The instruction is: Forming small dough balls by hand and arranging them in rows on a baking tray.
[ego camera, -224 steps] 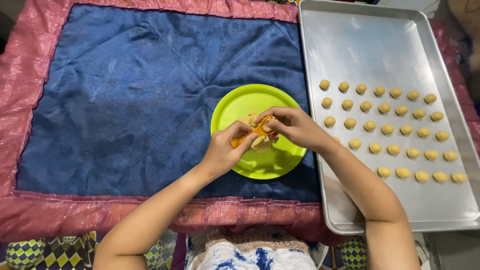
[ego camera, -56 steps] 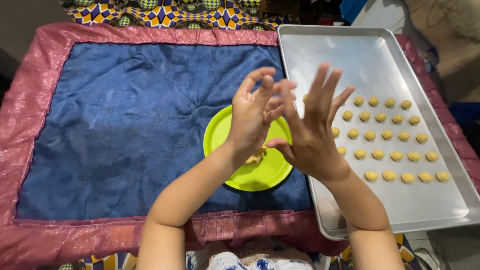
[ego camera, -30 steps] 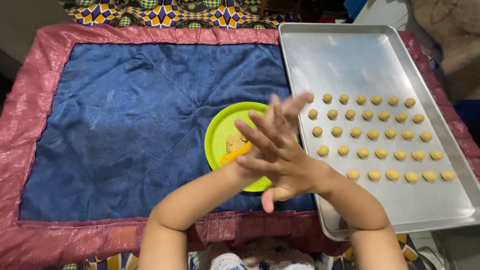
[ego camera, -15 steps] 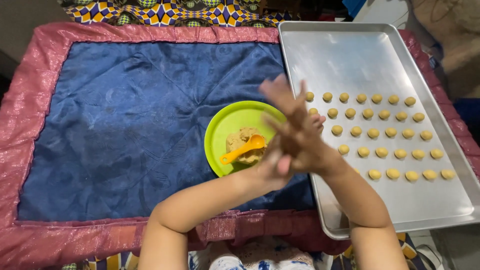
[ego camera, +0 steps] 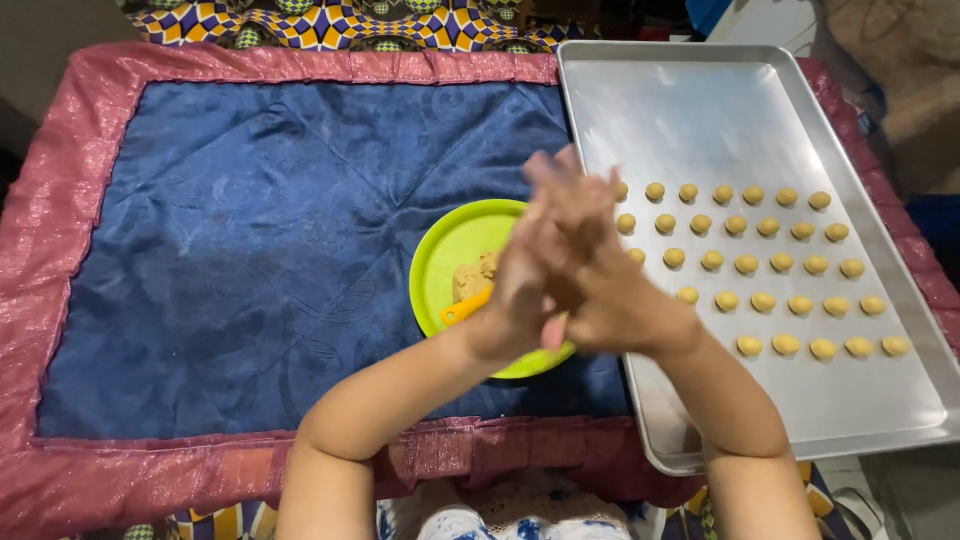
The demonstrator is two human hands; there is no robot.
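My left hand (ego camera: 532, 268) and my right hand (ego camera: 618, 305) are pressed palm to palm, fingers stretched out, above the right edge of a round green plate (ego camera: 447, 255). They are motion-blurred, and anything between the palms is hidden. On the plate lie a lump of tan dough (ego camera: 472, 278) and an orange scraper (ego camera: 464, 308), partly covered by my left wrist. Just right of my hands, several small dough balls (ego camera: 770, 262) sit in neat rows on a silver baking tray (ego camera: 700, 110).
The plate rests on a blue cloth (ego camera: 250, 250) with a shiny pink border (ego camera: 100, 480). The tray overlaps the cloth's right side; its far half is bare metal. A patterned fabric (ego camera: 330, 20) lies beyond the cloth's far edge.
My two hands have stayed pressed together and slid against each other, fingers shifting from pointing right to pointing away. The plate, tray and dough balls have not moved.
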